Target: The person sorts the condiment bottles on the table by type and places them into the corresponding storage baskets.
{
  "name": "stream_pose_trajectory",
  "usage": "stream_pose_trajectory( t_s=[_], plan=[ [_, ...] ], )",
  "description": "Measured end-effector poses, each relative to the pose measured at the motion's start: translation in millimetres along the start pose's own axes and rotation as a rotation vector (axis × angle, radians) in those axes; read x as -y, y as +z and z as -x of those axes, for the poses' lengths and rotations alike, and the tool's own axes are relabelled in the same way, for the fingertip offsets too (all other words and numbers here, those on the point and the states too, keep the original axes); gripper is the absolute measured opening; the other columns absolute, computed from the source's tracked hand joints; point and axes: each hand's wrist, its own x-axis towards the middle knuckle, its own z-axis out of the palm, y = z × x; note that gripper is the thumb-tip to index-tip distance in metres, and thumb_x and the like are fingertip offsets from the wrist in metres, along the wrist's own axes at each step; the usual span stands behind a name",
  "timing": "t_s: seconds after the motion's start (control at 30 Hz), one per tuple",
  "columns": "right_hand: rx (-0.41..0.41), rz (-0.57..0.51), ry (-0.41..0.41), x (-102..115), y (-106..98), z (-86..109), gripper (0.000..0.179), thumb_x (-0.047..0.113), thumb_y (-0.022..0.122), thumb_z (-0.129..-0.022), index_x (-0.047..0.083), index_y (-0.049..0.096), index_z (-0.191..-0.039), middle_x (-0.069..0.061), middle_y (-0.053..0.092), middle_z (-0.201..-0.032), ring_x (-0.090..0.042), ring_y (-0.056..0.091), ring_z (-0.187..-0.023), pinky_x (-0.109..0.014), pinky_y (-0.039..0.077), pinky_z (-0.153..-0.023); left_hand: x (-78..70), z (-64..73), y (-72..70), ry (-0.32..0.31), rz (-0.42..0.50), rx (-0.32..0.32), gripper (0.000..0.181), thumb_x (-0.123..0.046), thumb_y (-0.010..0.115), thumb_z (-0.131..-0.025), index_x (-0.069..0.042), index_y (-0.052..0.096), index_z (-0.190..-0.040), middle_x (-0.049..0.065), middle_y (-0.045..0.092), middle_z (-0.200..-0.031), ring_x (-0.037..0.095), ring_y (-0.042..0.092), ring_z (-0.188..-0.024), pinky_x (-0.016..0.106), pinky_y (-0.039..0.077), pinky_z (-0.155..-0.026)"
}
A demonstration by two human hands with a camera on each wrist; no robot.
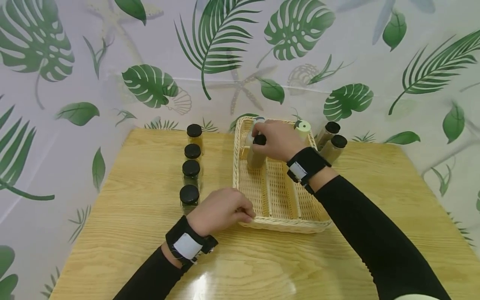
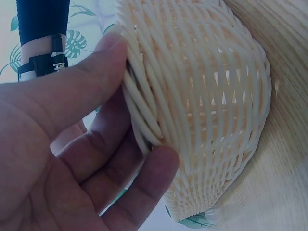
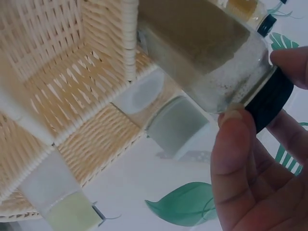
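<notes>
My right hand (image 1: 279,139) grips a jar (image 1: 256,160) by its black lid (image 3: 269,98), above the left compartment of a wicker basket (image 1: 285,225). Grey-brown powder fills much of the clear jar, which tilts in the right wrist view. With thumb and fingers, my left hand (image 1: 223,210) pinches the basket's rim (image 2: 144,108) at the front left corner. Long dividers split the basket into three compartments. A whitish container (image 3: 178,127) stands at its back left, partly behind my right hand in the head view. Another container with a pale yellow-green top (image 1: 303,126) is at the back right.
Several black-lidded jars (image 1: 191,168) stand in a row left of the basket on the wooden table (image 1: 150,183). Two more, a farther jar (image 1: 327,135) and a nearer jar (image 1: 333,150), stand just right of the basket. A leaf-patterned cloth (image 1: 240,54) hangs behind the table.
</notes>
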Motion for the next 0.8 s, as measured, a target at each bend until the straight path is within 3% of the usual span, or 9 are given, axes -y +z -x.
stream_pose_trajectory(
  t_s=[0.33, 0.8],
  plan=[
    [-0.037, 0.041, -0.058, -4, 12, -2.8, 0.027, 0.035, 0.068, -0.082, 0.015, 0.064, -0.1, -0.001, 0.062, -0.088, -0.017, 0.052, -0.072, -0.033, 0.044, -0.063, -1.3, -1.3, -1.2, -0.013, 0.003, -0.005, 0.004, -0.027, 0.072, -0.084, -0.029, 0.073, -0.08, -0.022, 0.063, -0.079, -0.006, 0.053, -0.068, 0.019, 0.047, -0.061],
    [0.026, 0.001, -0.032, -6, 23, -1.8, 0.025, 0.034, 0.068, -0.082, 0.016, 0.064, -0.099, -0.001, 0.061, -0.09, -0.018, 0.052, -0.076, -0.034, 0.044, -0.065, -1.4, -0.3, 2.1, -0.022, -0.004, -0.003, 0.003, -0.029, 0.071, -0.084, -0.029, 0.074, -0.083, -0.022, 0.063, -0.08, -0.007, 0.053, -0.07, 0.019, 0.047, -0.06]
  ],
)
